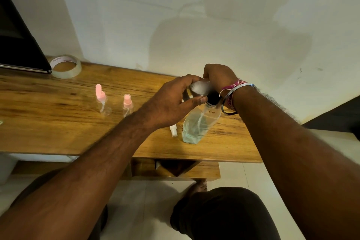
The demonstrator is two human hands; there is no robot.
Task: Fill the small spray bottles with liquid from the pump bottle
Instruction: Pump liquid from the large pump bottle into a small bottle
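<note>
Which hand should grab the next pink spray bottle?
Left. The left hand is nearer the two pink spray bottles standing to its left, while the right hand is over the pump bottle, farther away.

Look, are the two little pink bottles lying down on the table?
No, both pink-topped spray bottles stand upright on the wooden table, to the left of the hands.

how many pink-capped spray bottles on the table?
2. One pink-capped spray bottle stands left of centre; the second stands just right of it, beside the left forearm. Others may be hidden behind the hands.
</note>
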